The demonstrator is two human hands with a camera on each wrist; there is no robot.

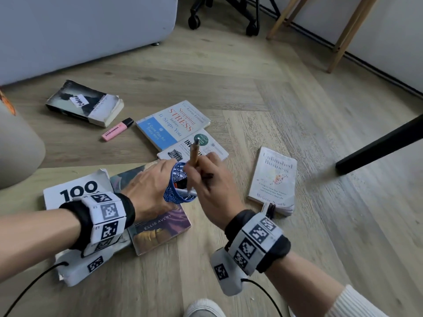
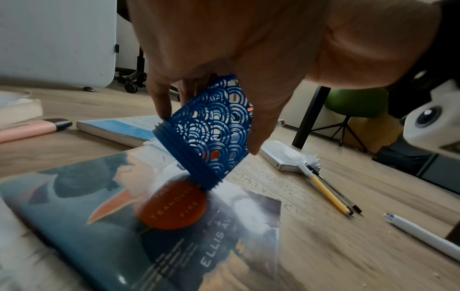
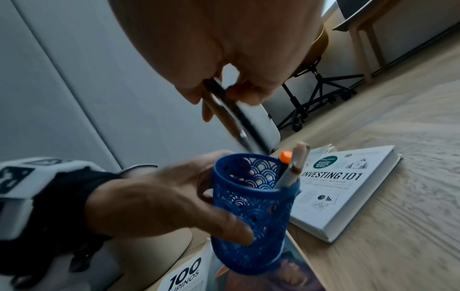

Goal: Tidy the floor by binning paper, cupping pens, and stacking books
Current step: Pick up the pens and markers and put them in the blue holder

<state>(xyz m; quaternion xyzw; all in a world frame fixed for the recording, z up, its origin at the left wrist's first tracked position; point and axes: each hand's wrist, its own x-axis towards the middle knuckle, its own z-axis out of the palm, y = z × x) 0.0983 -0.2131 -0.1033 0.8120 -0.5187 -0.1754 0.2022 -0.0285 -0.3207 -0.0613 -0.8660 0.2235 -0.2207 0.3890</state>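
Head view is showing the left hand [image 1: 151, 191] wrapping its fingers and thumb around a blue latticed pen cup [image 1: 179, 184], holding it tilted, its base edge touching the "Ellis Avery" book [image 1: 160, 232] in the left wrist view. Just beside it, the right hand [image 1: 211, 191] is pinching a pair of pens [image 1: 194, 154] between curled fingers, their lower tips pointing down at the cup's mouth. Inside the cup [image 3: 251, 212] an orange-capped marker [image 3: 285, 157] and a white pen [image 3: 293, 173] are already standing. A "100" book [image 1: 75, 191] is lying under the left wrist. To the right, the "Unfinished Business" book [image 1: 273, 179] is resting on the wooden floor [image 1: 297, 259]. Farther off, the "Investing 101" book [image 3: 348, 189] is lying partly under the "Stopping Stress" book [image 1: 171, 124], with a pink highlighter [image 1: 117, 129] beside it and a worn dark paperback [image 1: 84, 102] beyond.
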